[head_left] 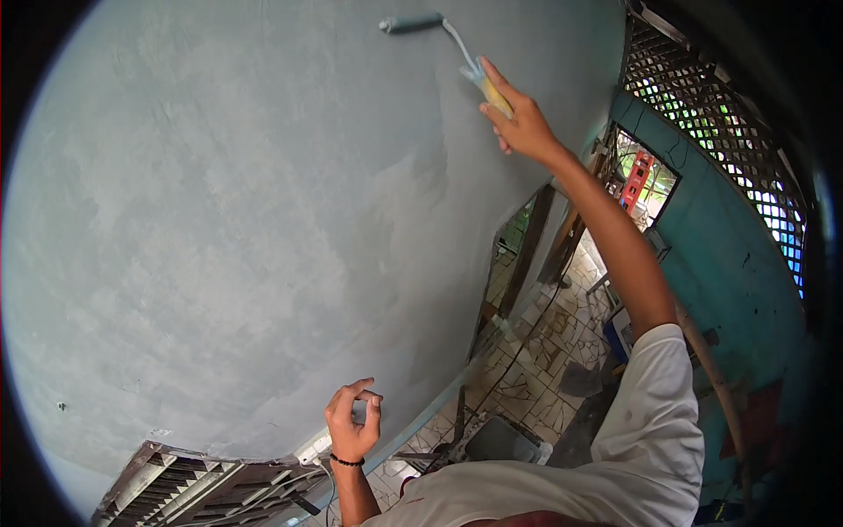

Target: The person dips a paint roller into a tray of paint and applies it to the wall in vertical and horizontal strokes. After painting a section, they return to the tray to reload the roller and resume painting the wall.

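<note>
My right hand [520,119] is raised high and grips the yellow handle of a paint roller [413,24]. The roller's sleeve rests against the grey-blue wall [219,220] near the top of the view. The wall shows patchy lighter and darker areas of paint. My left hand [353,420] hangs lower, close to the wall, with its fingers loosely curled and the thumb meeting the fingertips; it holds nothing that I can see. A dark bead bracelet circles the left wrist.
A doorway [518,255] opens at the wall's right edge. A teal wall [720,255] with a lattice vent [702,97] stands at right. The patterned tile floor [536,351] carries a cable and a dark tray [500,439]. A slatted window [211,487] sits at bottom left.
</note>
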`<state>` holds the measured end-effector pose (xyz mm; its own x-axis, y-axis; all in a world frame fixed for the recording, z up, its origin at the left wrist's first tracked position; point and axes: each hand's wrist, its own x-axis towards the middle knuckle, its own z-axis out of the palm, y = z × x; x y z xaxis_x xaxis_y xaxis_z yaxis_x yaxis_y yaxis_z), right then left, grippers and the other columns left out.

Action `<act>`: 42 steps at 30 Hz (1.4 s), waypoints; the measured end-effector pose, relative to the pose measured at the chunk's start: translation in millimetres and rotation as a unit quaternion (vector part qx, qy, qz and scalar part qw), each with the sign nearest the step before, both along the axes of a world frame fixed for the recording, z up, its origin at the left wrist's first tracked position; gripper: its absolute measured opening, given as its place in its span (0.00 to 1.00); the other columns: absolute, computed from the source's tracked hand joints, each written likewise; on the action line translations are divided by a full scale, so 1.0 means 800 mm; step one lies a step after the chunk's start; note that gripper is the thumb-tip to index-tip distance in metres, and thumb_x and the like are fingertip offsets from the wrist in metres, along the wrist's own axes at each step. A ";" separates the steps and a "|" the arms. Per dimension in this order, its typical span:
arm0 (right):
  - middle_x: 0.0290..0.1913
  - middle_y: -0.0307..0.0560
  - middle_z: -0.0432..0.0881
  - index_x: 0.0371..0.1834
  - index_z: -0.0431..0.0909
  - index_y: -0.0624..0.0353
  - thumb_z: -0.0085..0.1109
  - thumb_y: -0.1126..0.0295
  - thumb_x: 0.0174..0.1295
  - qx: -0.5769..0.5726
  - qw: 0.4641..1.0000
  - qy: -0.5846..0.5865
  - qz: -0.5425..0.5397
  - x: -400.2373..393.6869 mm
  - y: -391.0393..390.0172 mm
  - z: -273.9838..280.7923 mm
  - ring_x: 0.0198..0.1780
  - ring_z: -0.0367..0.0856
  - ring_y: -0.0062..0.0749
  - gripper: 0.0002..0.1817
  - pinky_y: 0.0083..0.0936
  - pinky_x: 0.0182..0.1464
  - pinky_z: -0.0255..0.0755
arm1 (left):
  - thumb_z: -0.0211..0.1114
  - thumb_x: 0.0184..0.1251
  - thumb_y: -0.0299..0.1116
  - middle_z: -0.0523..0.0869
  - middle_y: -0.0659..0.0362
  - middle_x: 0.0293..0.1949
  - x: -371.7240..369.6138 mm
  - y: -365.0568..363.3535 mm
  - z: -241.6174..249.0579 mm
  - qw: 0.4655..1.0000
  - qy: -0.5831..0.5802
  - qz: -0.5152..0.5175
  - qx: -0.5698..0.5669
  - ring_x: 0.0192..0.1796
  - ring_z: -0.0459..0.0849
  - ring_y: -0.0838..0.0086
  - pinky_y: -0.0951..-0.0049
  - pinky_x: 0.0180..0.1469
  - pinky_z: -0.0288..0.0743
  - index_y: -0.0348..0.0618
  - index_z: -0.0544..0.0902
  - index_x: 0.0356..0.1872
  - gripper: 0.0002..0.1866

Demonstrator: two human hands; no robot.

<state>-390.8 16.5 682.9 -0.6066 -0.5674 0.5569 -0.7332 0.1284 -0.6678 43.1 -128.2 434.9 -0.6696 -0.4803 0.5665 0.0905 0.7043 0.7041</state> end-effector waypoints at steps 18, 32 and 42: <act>0.71 0.66 0.80 0.88 0.60 0.44 0.58 0.78 0.73 -0.058 0.987 0.146 0.022 0.000 0.006 -0.243 0.68 0.81 0.62 0.40 0.35 0.63 0.79 | 0.68 0.66 0.26 0.90 0.55 0.28 -0.002 -0.007 -0.003 0.999 -0.042 -0.019 0.027 0.35 0.88 0.59 0.62 0.47 0.80 0.37 0.87 0.48 0.11; 0.34 0.63 0.84 0.88 0.59 0.44 0.56 0.81 0.69 -0.054 0.992 0.115 -0.008 0.029 -0.013 -0.344 0.29 0.86 0.53 0.43 0.36 0.37 0.79 | 0.68 0.66 0.26 0.90 0.55 0.28 -0.006 -0.007 -0.006 0.999 -0.031 -0.026 0.019 0.34 0.88 0.60 0.62 0.46 0.80 0.36 0.87 0.47 0.10; 0.37 0.56 0.90 0.89 0.58 0.38 0.57 0.82 0.70 0.019 1.000 0.015 0.013 0.050 0.025 -0.398 0.28 0.82 0.27 0.44 0.25 0.37 0.77 | 0.68 0.66 0.25 0.90 0.55 0.28 -0.025 0.010 0.005 0.998 0.001 -0.066 -0.006 0.33 0.87 0.60 0.63 0.45 0.80 0.36 0.87 0.47 0.11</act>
<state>-350.9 36.2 364.7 -0.5742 -0.6039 0.5528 -0.7564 0.1327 -0.6405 23.3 -120.2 439.2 -0.7259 -0.3809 0.5727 0.1849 0.6940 0.6959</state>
